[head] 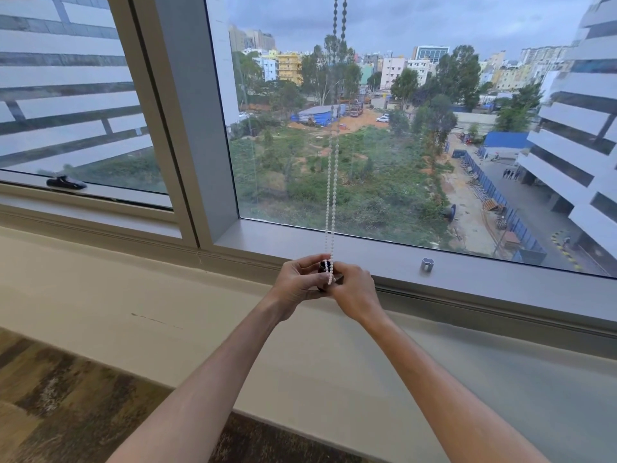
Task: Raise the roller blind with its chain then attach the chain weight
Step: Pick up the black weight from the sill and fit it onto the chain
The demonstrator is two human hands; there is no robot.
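So both hands are meeting right at the bottom of the bead chain (330, 195), just above the window frame (467, 275). The left hand (298, 285) is curling its fingers (305, 262) around a small dark piece, which I'm guessing is the chain weight (325, 266), keeping it steady so the loop has something to seat into. The right hand (354, 289) is pinching the lowest beads against that weight, its fingers (347, 269) closing on the loop; probably it's feeding the chain into the slot. Most of the weight is hidden between the fingers, so I can't tell if it's clipped on yet. No blind fabric is showing over the glass, so the raising part looks done. Off to the right of the fingers, a little grey clip (427, 265) is sitting on the frame, well apart from the chain.
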